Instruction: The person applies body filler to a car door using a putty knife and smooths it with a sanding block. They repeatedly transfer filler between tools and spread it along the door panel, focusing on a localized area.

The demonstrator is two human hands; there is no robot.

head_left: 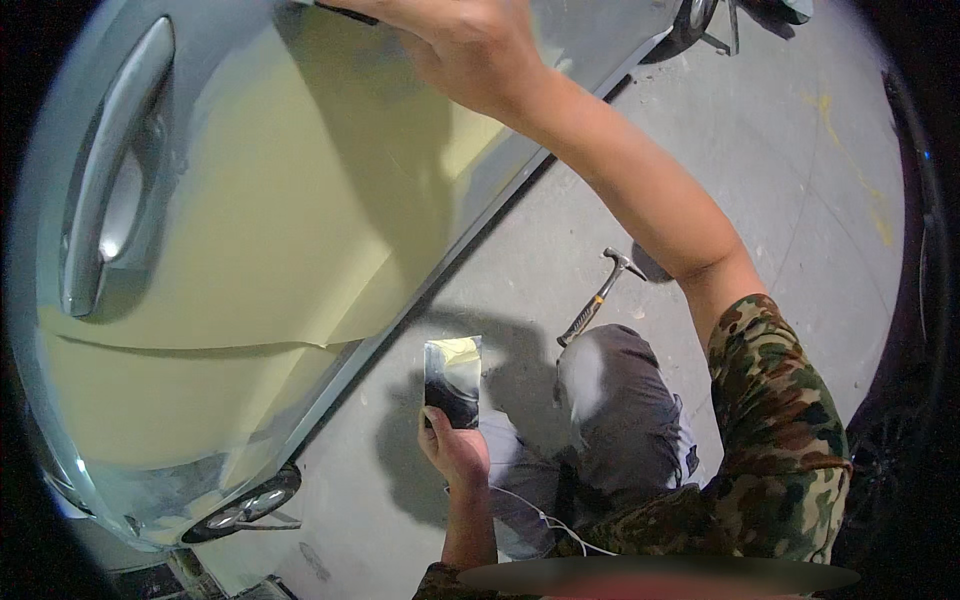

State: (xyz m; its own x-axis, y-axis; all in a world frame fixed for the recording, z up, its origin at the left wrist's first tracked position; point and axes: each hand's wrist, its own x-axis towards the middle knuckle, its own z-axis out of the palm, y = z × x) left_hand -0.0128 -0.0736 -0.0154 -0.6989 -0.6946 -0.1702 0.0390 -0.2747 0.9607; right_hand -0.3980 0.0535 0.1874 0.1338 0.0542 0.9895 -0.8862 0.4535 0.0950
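Note:
My left hand grips the lower end of a flat rectangular putty plate, with pale yellow putty smeared over its upper end. My right arm stretches up across the car side, and my right hand is closed on a flat, dark-edged spreader at the top edge of the view. Most of that spreader is cut off or hidden by the fingers. Below it, a broad layer of yellow putty covers the grey car door panel, crossed by a body crease. The hand's shadow falls over the putty.
A silver door handle stands out at the left of the panel. On the grey floor lies a claw hammer by my knee. A white cable runs across my lap. A dark wheel shows at the right rim.

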